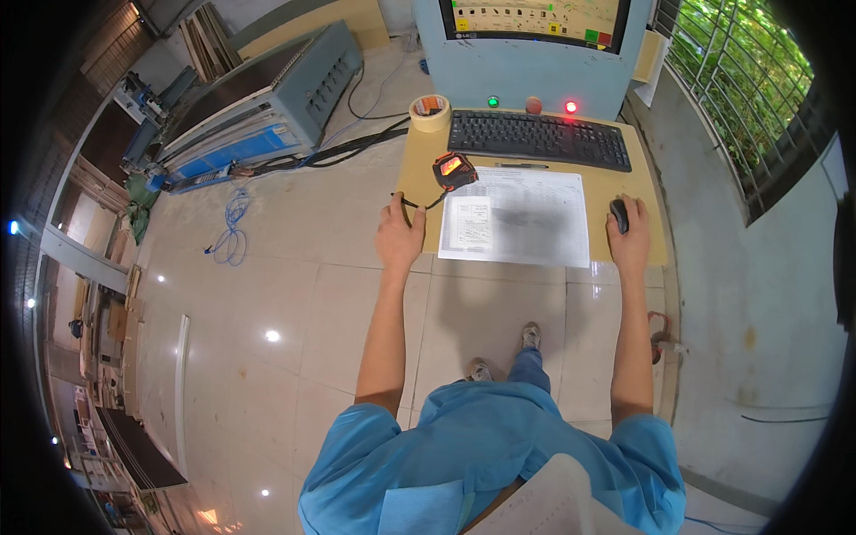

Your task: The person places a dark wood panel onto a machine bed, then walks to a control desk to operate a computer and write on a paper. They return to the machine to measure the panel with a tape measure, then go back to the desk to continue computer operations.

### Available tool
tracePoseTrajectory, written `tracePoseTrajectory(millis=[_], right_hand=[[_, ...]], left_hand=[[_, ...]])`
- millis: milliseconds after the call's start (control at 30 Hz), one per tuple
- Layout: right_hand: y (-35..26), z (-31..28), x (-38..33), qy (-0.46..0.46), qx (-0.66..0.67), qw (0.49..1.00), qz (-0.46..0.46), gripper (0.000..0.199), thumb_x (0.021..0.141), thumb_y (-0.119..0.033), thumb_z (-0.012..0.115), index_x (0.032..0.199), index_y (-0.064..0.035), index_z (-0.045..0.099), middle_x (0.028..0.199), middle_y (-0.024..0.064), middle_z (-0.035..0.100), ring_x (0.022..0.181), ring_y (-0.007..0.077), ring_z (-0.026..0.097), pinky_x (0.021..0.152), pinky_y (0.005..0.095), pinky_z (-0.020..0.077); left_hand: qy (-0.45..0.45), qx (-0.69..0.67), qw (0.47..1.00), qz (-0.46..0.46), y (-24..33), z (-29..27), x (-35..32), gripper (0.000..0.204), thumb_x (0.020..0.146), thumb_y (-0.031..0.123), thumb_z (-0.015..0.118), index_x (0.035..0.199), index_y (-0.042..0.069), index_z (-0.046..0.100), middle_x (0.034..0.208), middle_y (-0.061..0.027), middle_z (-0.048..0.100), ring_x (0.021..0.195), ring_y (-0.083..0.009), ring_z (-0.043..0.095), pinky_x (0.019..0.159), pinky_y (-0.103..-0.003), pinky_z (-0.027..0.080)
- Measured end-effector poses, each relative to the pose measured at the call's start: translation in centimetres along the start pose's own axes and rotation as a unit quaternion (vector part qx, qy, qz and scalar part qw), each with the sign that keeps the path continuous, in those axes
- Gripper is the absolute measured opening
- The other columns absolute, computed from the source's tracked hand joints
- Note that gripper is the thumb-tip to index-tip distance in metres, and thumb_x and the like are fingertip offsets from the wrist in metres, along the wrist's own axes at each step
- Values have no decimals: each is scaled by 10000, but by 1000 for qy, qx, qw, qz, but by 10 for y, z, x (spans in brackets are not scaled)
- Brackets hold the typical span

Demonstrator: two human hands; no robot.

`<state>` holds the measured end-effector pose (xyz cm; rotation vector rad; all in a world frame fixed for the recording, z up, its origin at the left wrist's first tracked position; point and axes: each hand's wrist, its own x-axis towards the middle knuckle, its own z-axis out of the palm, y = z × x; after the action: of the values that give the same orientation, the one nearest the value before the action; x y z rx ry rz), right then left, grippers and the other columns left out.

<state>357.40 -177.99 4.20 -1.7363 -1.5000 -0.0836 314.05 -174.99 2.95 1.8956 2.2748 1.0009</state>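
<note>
My right hand point(629, 234) rests over a dark computer mouse point(619, 212) on the right side of a yellowish desk board point(644, 183). At the board's left edge lies my left hand point(400, 234), its thumb apart from the fingers. A black wrist strap point(434, 202) runs beside that thumb and the fingertips, joined to an orange-and-black tape measure point(456, 170). Whether the fingers press on the strap is hard to see. Between my hands lies a large printed sheet point(535, 214), with a smaller paper slip point(470, 223) on its left part.
A black keyboard point(539, 138), a pen point(522, 165) and a roll of tape point(430, 113) sit farther back. Behind them stands a blue cabinet point(526, 80) with a monitor point(535, 20) and lit buttons. A machine point(259, 107), cables and a barred window point(744, 80) flank the desk.
</note>
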Motion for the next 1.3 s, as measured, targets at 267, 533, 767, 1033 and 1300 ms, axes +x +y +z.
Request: tracePoseTrajectory(millis=[267,533,767,1033,1300], right_hand=[[5,-4,1,-61,30,997,-48,478,910,-161,694,1385,-163,638,1473,239,542,1317,421,563,1078,445,488],[6,-4,0,-68,37,996,-54,408,919,-158,671,1326,-138,684,1462,233,554,1309,410,574,1078,439,487],[5,-6,0,-70,37,995,-65,412,920,-153,667,1331,-132,679,1460,233,557,1309,407,577,1078,435,487],[7,-7,-1,-74,45,994,-68,411,921,-153,671,1332,-132,678,1464,226,557,1313,405,574,1078,431,485],[4,-5,-2,-44,25,997,-55,392,935,-187,666,1324,-135,682,1458,220,559,1299,407,578,1070,444,488]], left_hand=[[-39,3,999,-29,6,-9,-1,639,982,521,584,1488,141,488,1317,-210,633,1094,-423,680,895,-519,547],[-23,13,999,-19,6,-9,-1,617,973,491,613,1456,120,515,1271,-202,647,1032,-407,696,837,-506,569],[-33,3,999,-27,4,-7,-1,631,981,520,586,1475,137,499,1304,-215,639,1093,-425,682,891,-518,550],[-14,11,1000,-9,4,-5,-2,613,973,485,620,1451,115,515,1253,-205,649,1016,-417,695,831,-516,568],[-7,11,1000,-9,0,-1,-1,617,970,485,618,1456,121,509,1272,-206,646,1026,-415,694,844,-514,563]])
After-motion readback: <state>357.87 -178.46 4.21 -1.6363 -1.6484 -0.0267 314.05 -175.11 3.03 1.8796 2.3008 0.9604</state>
